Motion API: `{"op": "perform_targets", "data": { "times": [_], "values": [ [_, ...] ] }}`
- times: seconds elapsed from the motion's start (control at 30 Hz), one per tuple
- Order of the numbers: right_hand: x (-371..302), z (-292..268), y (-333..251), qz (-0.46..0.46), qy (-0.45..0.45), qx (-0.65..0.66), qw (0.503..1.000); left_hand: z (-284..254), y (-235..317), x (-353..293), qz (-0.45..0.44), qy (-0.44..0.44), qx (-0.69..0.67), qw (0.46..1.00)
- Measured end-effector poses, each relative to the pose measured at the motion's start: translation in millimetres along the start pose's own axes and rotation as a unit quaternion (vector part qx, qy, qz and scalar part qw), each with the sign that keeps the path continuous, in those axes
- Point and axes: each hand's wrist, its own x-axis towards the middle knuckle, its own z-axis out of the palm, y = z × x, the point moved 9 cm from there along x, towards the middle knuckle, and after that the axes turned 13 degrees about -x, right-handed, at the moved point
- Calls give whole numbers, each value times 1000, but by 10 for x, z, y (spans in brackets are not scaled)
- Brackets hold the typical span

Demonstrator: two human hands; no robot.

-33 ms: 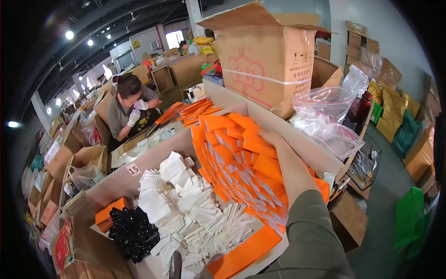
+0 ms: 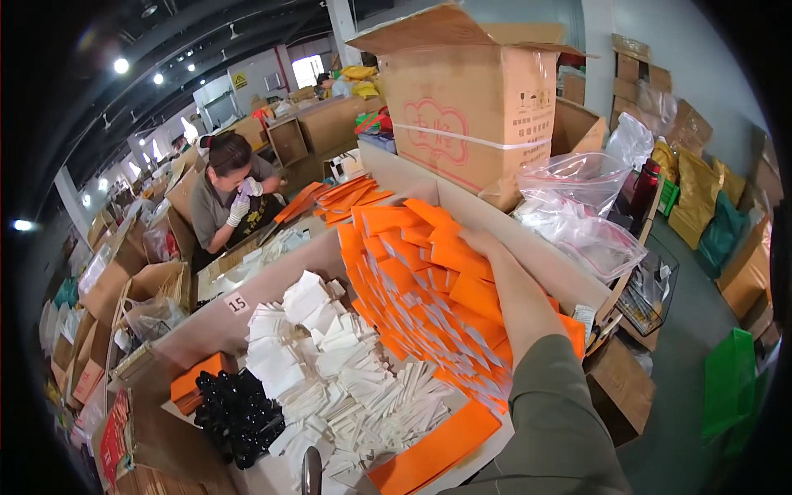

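Many orange strips [image 2: 429, 290] lie left of and against the right hand [image 2: 480, 242], its openness and grip I cannot tell.

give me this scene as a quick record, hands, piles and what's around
right hand: at the upper right edge of the orange pieces, grip unclear
left hand: not in view
orange pieces: many, overlapping in a spread pile
white pieces: loosely heaped, left of the orange pile
black items: glossy cluster, left of the white heap
cardboard box: large, flaps open, beyond the piles
co-worker: upper left, gloved hand raised
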Motion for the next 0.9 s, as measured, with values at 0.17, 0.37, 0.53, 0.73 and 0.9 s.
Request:
{"op": "perform_targets", "data": {
  "times": [0.17, 0.37, 0.53, 0.73, 0.9],
  "values": [
    [-296, -109, -328, 14, -168, 0, 986, 119, 117, 211, -14, -18, 29, 999],
    [-524, -174, -1523, -181, -115, 55, 975, 361, 421, 633, 5, -81, -1, 997],
    [-471, 101, -2276, -324, -189, 12, 927, 403, 563, 594, -5, -82, 5, 997],
    [-11, 23, -1565, -297, -131, -99, 941, 248, 440, 178, -47, -22, -2, 999],
    [-64, -690, -638, -186, -36, -378, 906, 247, -609, 46, -290, -56, -99, 950]
  ]
}}
